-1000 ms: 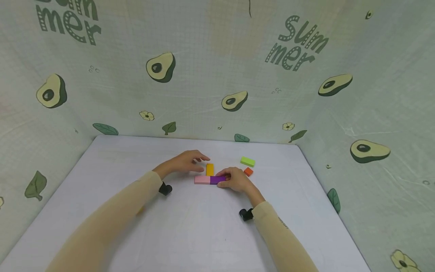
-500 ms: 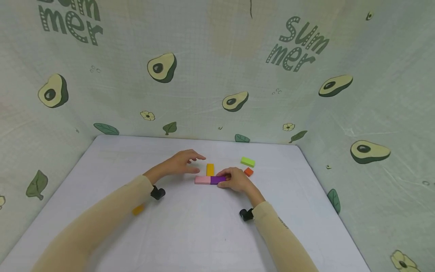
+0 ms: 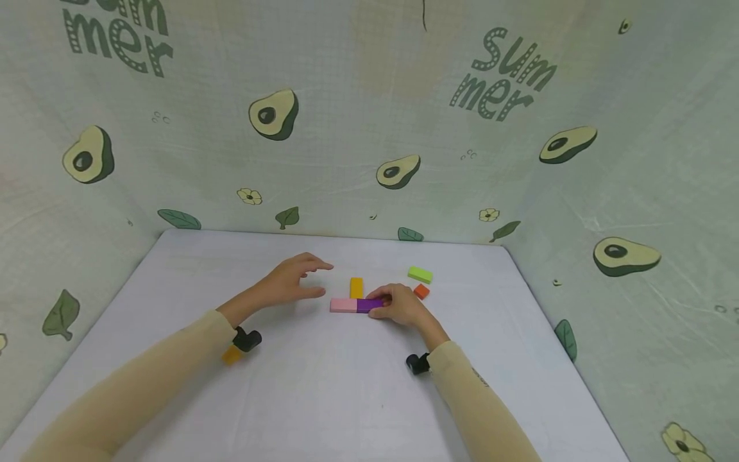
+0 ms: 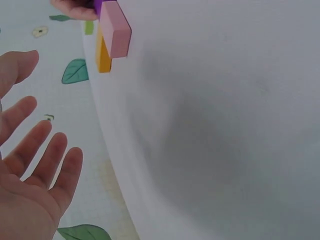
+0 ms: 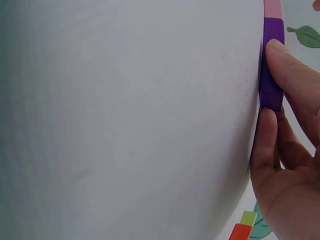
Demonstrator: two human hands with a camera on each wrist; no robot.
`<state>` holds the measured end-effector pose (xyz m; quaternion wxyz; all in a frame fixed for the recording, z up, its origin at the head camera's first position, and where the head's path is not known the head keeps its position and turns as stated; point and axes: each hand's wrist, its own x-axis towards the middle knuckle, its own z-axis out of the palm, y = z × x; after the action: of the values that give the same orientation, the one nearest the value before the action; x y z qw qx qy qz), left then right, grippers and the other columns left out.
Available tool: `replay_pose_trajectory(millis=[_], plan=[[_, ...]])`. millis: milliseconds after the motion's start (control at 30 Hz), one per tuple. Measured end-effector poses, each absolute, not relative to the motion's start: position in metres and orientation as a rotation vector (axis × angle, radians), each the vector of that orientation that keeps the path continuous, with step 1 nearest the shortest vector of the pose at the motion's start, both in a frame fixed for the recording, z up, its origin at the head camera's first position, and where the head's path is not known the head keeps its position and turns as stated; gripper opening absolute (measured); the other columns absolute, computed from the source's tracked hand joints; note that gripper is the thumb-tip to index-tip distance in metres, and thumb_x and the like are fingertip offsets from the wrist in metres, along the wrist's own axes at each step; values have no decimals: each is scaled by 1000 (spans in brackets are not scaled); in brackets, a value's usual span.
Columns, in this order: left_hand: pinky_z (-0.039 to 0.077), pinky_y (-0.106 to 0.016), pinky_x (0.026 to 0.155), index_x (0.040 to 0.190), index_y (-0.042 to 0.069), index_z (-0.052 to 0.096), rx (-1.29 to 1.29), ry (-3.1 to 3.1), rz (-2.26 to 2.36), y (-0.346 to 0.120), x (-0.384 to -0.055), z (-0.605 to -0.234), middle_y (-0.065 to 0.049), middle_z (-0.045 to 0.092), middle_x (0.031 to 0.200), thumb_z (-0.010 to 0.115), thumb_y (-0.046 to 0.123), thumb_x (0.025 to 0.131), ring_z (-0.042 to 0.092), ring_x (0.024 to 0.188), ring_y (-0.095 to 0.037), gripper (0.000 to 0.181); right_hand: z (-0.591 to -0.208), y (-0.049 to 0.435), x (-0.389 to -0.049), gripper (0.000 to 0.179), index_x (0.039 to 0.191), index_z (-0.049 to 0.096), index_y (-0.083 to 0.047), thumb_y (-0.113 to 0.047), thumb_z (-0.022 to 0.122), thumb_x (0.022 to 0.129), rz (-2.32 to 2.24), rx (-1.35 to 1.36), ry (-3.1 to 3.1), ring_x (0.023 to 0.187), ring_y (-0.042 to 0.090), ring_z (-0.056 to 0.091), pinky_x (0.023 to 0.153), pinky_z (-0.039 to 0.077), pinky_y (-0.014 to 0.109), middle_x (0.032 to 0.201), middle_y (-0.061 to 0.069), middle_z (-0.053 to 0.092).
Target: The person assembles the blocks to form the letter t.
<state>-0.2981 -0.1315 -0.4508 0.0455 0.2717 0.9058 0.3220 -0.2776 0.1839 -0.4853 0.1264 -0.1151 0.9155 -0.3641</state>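
Observation:
On the white table my right hand (image 3: 400, 305) pinches a purple block (image 5: 272, 65) between thumb and fingers at its right part. A pink block (image 3: 343, 305) lies end to end with the purple one, touching it on the left. Behind these two, a yellow-orange block (image 3: 356, 287) stretches away from where they meet. My left hand (image 3: 288, 280) hovers to the left of the blocks with its fingers spread apart, holding nothing. In the left wrist view its extended fingers (image 4: 52, 160) are well separated from the pink block (image 4: 115, 30).
A lime green block (image 3: 420, 274) and a small red-orange block (image 3: 421, 292) lie behind and right of my right hand. Another orange block (image 3: 232, 355) sits partly under my left wrist. Printed cloth (image 3: 335, 205) walls the table at the back and sides.
My left hand has drawn away leftward and toward me from the blocks, uncovering more of the orange block near its wrist. The right hand keeps its pinch on the purple block.

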Motion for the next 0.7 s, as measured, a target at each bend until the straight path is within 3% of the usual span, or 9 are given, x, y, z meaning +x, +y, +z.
replay_pose_trajectory(millis=[367,700], plan=[[56,-56,103,147,19,65,821,2861,998,-171,-272,-461,-9,59,146,85,26,93,60,130,-36,58,-488,184,-278,28,117,81,-24,-27,88,90,-1066,-347,2660,100,22,57,88,49,35,108,-1,69],[47,-64,112,146,16,65,797,3009,924,-209,-245,-456,-13,58,148,86,27,92,53,138,-39,59,-485,185,-277,28,118,80,-23,-26,87,91,-1059,-363,2663,101,22,57,88,49,35,109,-1,69]])
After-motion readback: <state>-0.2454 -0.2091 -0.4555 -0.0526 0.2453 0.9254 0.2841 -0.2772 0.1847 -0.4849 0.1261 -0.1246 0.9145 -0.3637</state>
